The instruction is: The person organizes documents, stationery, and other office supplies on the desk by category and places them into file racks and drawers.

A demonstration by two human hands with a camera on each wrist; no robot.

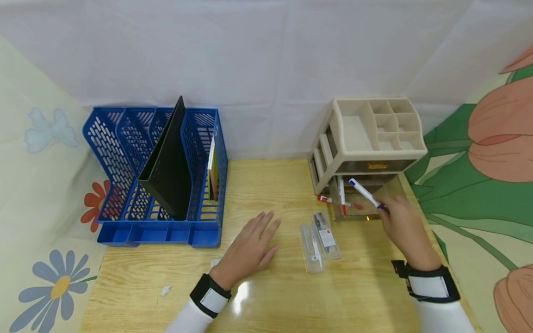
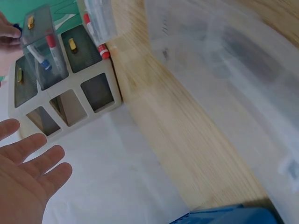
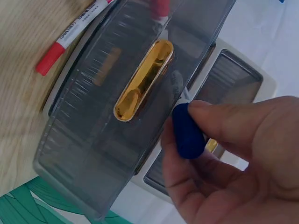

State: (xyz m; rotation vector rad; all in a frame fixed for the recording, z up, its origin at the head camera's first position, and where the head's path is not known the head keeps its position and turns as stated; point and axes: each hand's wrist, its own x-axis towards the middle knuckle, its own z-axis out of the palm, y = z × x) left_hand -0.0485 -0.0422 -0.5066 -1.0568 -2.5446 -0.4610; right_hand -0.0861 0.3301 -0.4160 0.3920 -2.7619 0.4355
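Observation:
My right hand (image 1: 401, 226) pinches a white marker (image 1: 363, 191) by its blue end, seen close in the right wrist view as a dark blue cap (image 3: 188, 133). The marker slants over a pulled-out clear grey drawer (image 1: 387, 213) of the beige desk organizer (image 1: 351, 145). Inside that drawer stands a red-and-white marker (image 1: 342, 194). Another red marker (image 3: 74, 32) lies on the table beside the organizer. My left hand (image 1: 250, 243) is over the table with fingers extended, holding nothing. Nearest it is a pale object (image 1: 214, 262), mostly hidden by the wrist.
Two clear cases with drawing tools, one (image 1: 307, 252) beside the other (image 1: 331, 247), lie between the hands. A blue file rack (image 1: 210, 236) at left holds a black folder (image 1: 168, 175) and thin booklets (image 1: 212, 171). A paper scrap (image 1: 165, 290) lies at front left.

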